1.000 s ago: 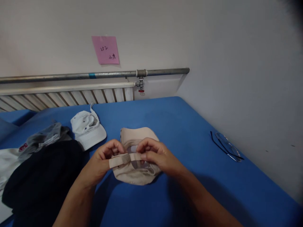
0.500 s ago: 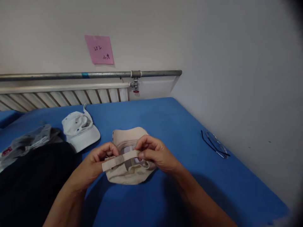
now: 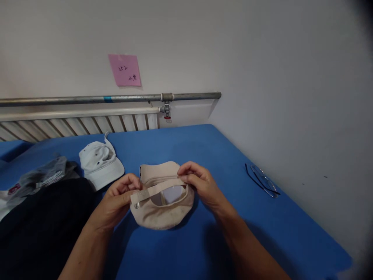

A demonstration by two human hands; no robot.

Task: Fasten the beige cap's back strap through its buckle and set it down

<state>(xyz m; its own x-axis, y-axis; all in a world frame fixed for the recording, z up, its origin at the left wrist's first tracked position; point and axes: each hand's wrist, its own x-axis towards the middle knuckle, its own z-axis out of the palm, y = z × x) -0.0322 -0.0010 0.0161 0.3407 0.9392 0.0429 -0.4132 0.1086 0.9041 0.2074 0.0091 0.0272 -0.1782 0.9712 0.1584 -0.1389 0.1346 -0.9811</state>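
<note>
A beige baseball cap [image 3: 166, 217] lies upturned on the blue surface, its brim pointing away from me and the inside partly showing. Across its back opening runs the cap's strap [image 3: 163, 186], with a greyish patch near the left end. My left hand [image 3: 121, 196] pinches the strap's left end, close to a small metal eyelet. With thumb and forefinger, my right hand [image 3: 201, 184] grips the strap at its right end. Between the hands the strap is drawn out in a gentle arc.
Left of the beige cap lies a pale cap [image 3: 100, 163] with its strap sticking up. Grey cloth [image 3: 43, 175] and a dark fabric item [image 3: 49, 225] are at the far left. Eyeglasses [image 3: 262, 181] rest near the right wall. A radiator [image 3: 75, 126] and pipe [image 3: 131, 98] run behind.
My hands have moved apart, the right one outward and slightly up along the strap. The strap is now stretched wider across the opening, and the cap's back looks smoother. The view has tilted slightly.
</note>
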